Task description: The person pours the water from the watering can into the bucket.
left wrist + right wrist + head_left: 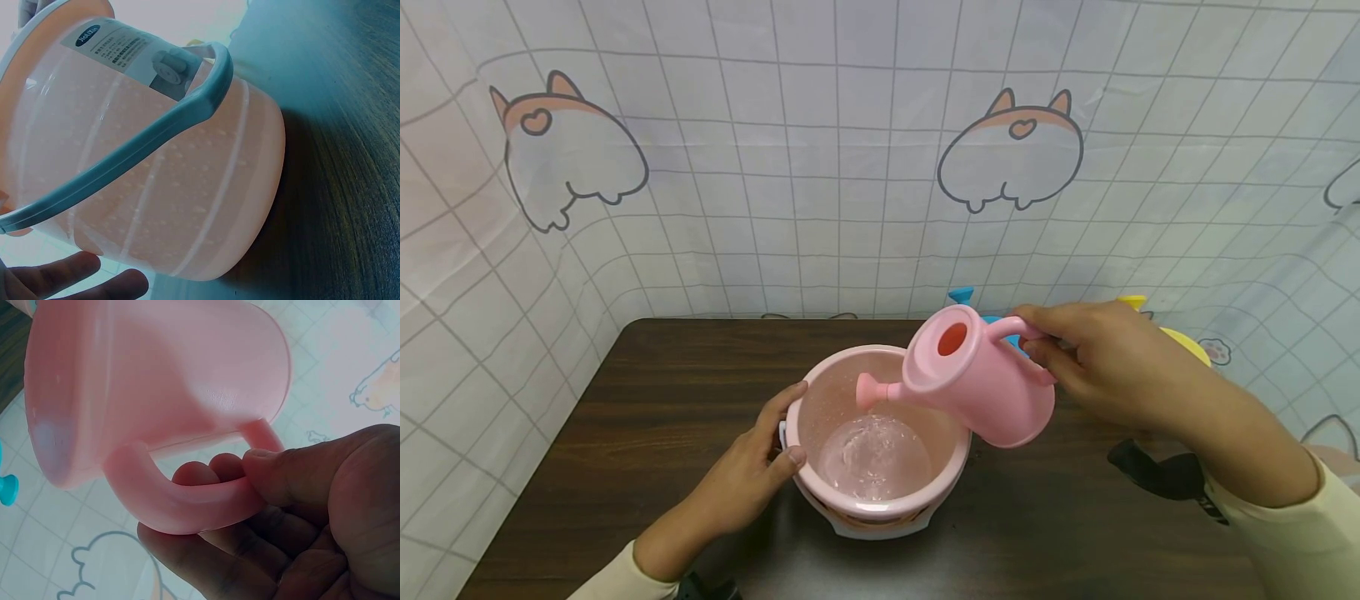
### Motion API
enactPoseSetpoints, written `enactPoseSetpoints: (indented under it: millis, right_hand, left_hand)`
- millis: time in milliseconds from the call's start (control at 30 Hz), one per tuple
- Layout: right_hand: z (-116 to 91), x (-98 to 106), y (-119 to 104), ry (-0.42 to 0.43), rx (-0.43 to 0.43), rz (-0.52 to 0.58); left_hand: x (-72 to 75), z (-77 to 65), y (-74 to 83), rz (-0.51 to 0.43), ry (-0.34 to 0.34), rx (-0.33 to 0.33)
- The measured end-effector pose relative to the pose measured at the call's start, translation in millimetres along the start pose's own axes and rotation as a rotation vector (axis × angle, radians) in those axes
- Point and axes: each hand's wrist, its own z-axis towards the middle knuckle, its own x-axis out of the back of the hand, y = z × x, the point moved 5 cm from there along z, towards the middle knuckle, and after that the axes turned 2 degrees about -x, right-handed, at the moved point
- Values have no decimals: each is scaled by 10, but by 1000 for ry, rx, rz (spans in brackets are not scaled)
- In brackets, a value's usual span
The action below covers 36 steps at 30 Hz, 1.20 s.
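Note:
A pink watering can (977, 375) is tilted over a pale pink bucket (955, 467), its spout head (870, 392) above the bucket's opening. My right hand (1112, 367) grips the can's handle (200, 506), fingers and thumb curled round it. Rippled, bubbly water (874, 457) lies at the bottom of the bucket. My left hand (756, 467) holds the bucket's left rim, with thumb and a fingertip on the edge. In the left wrist view, two other fingers (112, 284) stretch out beside the bucket wall. A grey-blue bucket handle (144, 147) hangs down against the outside.
Behind the can, a blue watering can (961, 295) is partly hidden. Something yellow (1187, 343) shows behind my right wrist. The bucket stands on a dark wooden table (647, 400). A white gridded curtain (820, 167) with dog drawings hangs behind and at both sides.

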Motion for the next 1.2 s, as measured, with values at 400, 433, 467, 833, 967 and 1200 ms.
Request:
enactPoseSetpoints:
  millis: [400,433,467,833,967,1200]
  right_hand:
    - [13,-3,-19,-6,1,-14]
    - [14,-3,-21,-8,-1,-16]
    - [15,-3,-23,-10,-2,-18]
    - [26,0,-29,-10,12,-25]
    - [31,0,-34,-10,11,-23]
    - [32,-2,-38,-21,-1,-15]
  left_hand:
    - [-9,-7,-10,11,-1,9]
    - [-9,-8,-10,13,-1,9]
    - [-10,-8,-9,13,-2,9]
    - [-7,-4,-17,9,-2,13]
    - [-12,-5,-14,3,-5,11]
    - [-13,-5,-14,-4,-2,4]
